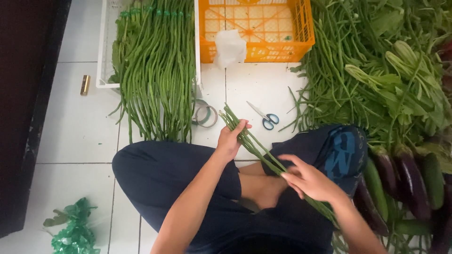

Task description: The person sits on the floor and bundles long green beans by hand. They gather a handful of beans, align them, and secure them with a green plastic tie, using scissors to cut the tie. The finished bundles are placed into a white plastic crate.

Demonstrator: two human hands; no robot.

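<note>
- Where the person sits cross-legged on the white tiled floor (75, 136), a small bunch of long beans (256, 150) slants across the lap, from upper left to lower right.
- Left hand (230, 138): fingers curled round the upper end of the bunch, clamping it.
- Right hand (308, 181): fingers loosely bent, touching the stems lower down; whether it grips them cannot be told.
- Scissors (264, 116), blue-handled: on the floor just beyond the bunch, apart from both hands.
- Tape rolls (205, 114): on the floor, beside the scissors' left.
- White crate (101, 61): holds a large sheaf of long beans (157, 70) spilling over its front edge.
- Orange crate (256, 28): top centre, white bag draped on its rim.
- Eggplants (407, 176): dark purple, at the right knee.
</note>
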